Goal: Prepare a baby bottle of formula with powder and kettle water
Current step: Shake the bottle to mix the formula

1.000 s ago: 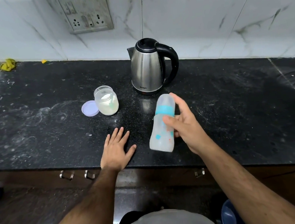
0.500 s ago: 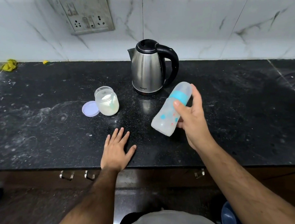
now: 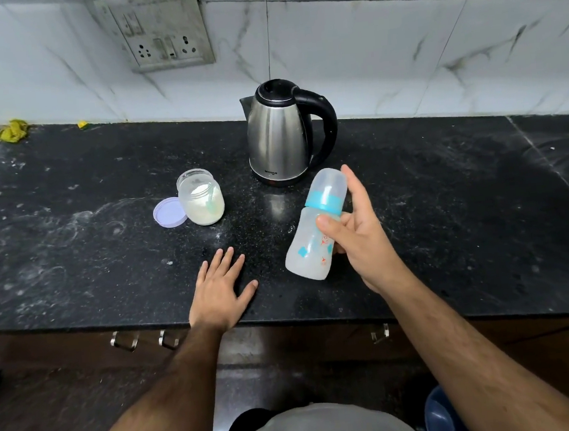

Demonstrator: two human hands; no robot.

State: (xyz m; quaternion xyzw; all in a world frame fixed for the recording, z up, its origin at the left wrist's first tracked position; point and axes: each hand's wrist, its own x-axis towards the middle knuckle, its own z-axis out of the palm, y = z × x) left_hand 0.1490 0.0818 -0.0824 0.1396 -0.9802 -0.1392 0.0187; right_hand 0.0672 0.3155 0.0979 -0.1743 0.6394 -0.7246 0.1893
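- A black speckled surface (image 3: 447, 201), dusted white, carries a steel kettle (image 3: 278, 136).
- An open powder jar (image 3: 202, 198) stands touching its lilac lid (image 3: 169, 212).
- The left hand (image 3: 219, 291) rests flat at the front edge.

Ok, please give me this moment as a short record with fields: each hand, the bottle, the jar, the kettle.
left hand: flat on the counter, fingers straight, holding nothing
right hand: grip around the bottle, thumb on its front
bottle: lifted off the counter, tilted, clear cap and blue ring on
jar: open, white powder and a scoop inside
lid: lies on the counter, touching the jar's left side
kettle: upright behind the bottle, lid shut, handle to the right
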